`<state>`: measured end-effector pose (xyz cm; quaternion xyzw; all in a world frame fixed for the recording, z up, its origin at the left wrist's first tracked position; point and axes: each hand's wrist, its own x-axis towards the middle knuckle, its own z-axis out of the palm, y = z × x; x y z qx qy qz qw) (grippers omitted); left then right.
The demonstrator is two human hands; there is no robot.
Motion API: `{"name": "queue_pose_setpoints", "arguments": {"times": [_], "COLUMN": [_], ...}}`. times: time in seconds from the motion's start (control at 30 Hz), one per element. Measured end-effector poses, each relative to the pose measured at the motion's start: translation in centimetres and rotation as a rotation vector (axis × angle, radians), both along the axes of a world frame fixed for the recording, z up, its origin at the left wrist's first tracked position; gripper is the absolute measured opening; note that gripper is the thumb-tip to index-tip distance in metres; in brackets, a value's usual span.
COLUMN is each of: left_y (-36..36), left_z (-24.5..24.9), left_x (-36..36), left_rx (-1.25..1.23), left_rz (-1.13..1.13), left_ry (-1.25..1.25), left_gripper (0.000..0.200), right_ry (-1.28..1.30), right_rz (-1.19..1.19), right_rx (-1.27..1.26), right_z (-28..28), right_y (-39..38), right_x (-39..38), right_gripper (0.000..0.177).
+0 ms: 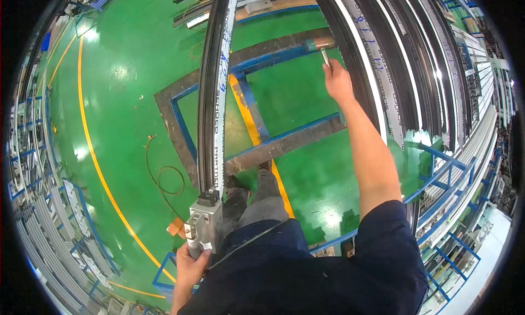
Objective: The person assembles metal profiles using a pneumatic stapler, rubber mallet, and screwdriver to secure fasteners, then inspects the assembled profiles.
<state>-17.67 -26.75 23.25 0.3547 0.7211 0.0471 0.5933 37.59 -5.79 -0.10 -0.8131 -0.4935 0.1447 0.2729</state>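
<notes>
My left hand [191, 267], at the lower left, is wrapped round the grip of a blocky grey metal tool [205, 222]. This tool sits at the near end of a long black profile [208, 107] with white printed film along one side. Out in front, my right hand [339, 84] is closed on the silver handle of a hammer [321, 44]. The hammer's head has a copper-coloured end and overlaps the far bar of a floor frame in this view.
A dark and blue metal frame [254, 153] lies before my feet on the green floor [126, 107]. More black profiles [383, 58] lie to the right, beside a blue rack [448, 167]. A thin hose [172, 181] loops at left, near an orange piece [176, 227].
</notes>
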Motion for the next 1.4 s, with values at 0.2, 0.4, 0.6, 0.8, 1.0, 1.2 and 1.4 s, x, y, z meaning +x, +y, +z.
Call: {"name": "queue_pose_setpoints", "arguments": {"times": [0.2, 0.4, 0.6, 0.8, 1.0, 1.2, 1.4], "left_y": [-0.1, 0.0, -0.4, 0.1, 1.4, 7.2, 22.7], "left_z": [0.3, 0.5, 0.3, 1.0, -1.5, -2.4, -10.7], "left_x": [0.6, 0.9, 0.9, 0.9, 2.2, 5.7, 8.2], "left_rx": [0.024, -0.007, 0.007, 0.178, 0.269, 0.152, 0.72], "left_rz": [0.027, 0.057, -0.024, -0.435, -0.558, -1.339, -0.539], "left_ry": [-0.026, -0.056, -0.073, -0.057, -0.534, -0.658, -0.084], "left_gripper": [0.018, 0.019, 0.013, 0.045, 0.051, 0.032, 0.092], "right_ry": [0.006, -0.038, -0.311, 0.266, 0.894, 1.081, 1.106], "right_rz": [0.066, 0.062, 0.027, 0.387, 0.604, -0.243, -0.355], "right_rx": [0.031, -0.121, -0.301, -0.047, -0.362, -0.323, -0.293], "right_z": [0.0, 0.5, 2.1, 17.7, 21.2, 20.5, 20.7], "right_y": [0.9, 1.9, 2.0, -12.7, -27.0, -27.4, -27.7], "right_x": [1.7, 1.9, 0.3, -17.4, -32.3, -33.9, -32.8], "right_gripper": [0.031, 0.039, 0.059, 0.02, 0.032, 0.035, 0.022]}}
